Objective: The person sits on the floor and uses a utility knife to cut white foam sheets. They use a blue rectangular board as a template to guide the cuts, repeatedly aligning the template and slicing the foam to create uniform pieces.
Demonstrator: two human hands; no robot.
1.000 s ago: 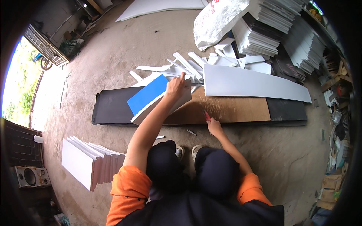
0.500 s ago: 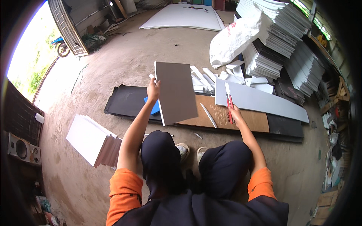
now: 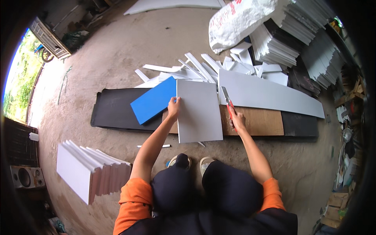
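Note:
My left hand (image 3: 174,108) grips the left edge of a pale grey rectangular foam board (image 3: 199,113), which lies low over the wooden board (image 3: 256,120); I cannot tell whether it touches. In my right hand (image 3: 237,120) is a red utility knife (image 3: 230,105), its long blade out and pointing away from me, just right of the board. A blue rectangular panel (image 3: 153,101) rests on the black sheet (image 3: 121,105) to the left. Farther right, a long white foam board (image 3: 270,94) lies across the wooden board and the black sheet.
White offcut strips (image 3: 199,66) are heaped beyond the boards. At left stands a stack of cut white panels (image 3: 92,168), with a speaker (image 3: 26,177) past it. A white sack (image 3: 239,23) and tall stacks of sheets (image 3: 274,43) fill the far right.
The grey board has come down from a raised, tilted position to nearly flat, uncovering more of the blue panel. My right hand has drawn slightly left with the knife. My view has tipped downward.

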